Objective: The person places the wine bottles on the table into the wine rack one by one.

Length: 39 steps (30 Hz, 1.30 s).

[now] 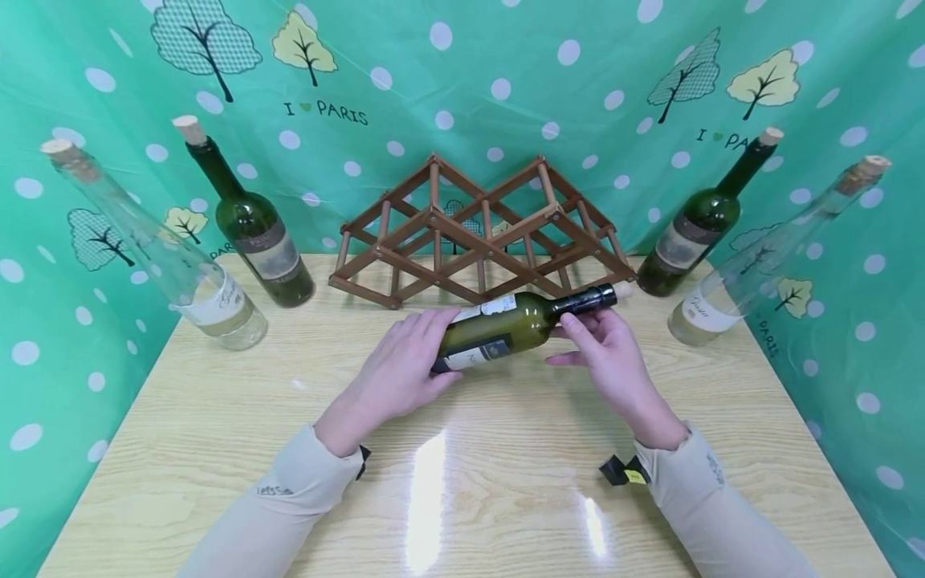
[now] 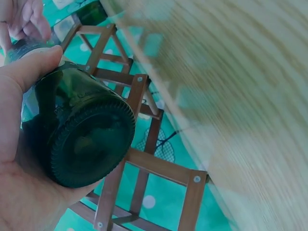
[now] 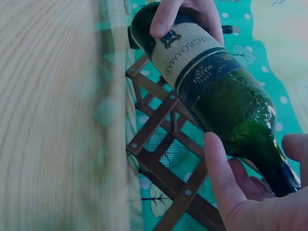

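Note:
A green wine bottle [image 1: 531, 319] with a cork is held on its side, neck to the right, in front of the wooden wine rack [image 1: 480, 245]. My left hand [image 1: 405, 361] grips it round the base end; the left wrist view shows the bottle's round bottom [image 2: 91, 142] past the thumb. At the neck, my right hand [image 1: 607, 353] holds the bottle with its thumb on the near side and fingers beneath. In the right wrist view the bottle's label [image 3: 190, 57] faces the camera, partly covered by the left hand's fingers.
Two corked bottles stand at the left, one clear [image 1: 224, 309] and one green [image 1: 270, 253]. At the right stand another green bottle [image 1: 679, 241] and a clear one [image 1: 711, 305]. A patterned green cloth [image 1: 462, 88] hangs behind the wooden table [image 1: 506, 498].

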Motion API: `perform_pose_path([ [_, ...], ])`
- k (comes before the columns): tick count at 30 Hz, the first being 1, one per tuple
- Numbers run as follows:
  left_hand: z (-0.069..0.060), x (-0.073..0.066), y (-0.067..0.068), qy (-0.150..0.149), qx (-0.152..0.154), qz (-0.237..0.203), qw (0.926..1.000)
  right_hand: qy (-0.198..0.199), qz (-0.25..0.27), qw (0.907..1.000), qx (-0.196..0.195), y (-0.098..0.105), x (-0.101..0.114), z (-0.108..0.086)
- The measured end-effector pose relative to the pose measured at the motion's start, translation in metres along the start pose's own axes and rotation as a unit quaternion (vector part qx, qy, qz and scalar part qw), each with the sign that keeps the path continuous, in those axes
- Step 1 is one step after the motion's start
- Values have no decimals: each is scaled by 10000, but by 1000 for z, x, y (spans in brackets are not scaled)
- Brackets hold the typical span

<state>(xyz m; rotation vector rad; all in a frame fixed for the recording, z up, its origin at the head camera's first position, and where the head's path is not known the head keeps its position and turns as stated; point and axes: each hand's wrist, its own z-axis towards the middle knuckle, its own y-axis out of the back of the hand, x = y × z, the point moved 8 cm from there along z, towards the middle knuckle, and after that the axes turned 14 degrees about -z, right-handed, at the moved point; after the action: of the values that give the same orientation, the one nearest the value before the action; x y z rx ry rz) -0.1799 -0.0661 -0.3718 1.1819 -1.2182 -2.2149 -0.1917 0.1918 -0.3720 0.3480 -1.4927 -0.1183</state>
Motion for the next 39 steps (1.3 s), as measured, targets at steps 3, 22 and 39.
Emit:
perform_pose_path([
  [3,-1,2,2,-6,-25,-33,10000,-74,-298,9994,162,0,1,0],
  [22,-7,14,14,114,-63,4,9999,699,-3160,9446,556,1,24,-12],
  [39,-12,15,16,66,75,116,9999,3132,-4461,8371,-452,-6,72,-34],
])
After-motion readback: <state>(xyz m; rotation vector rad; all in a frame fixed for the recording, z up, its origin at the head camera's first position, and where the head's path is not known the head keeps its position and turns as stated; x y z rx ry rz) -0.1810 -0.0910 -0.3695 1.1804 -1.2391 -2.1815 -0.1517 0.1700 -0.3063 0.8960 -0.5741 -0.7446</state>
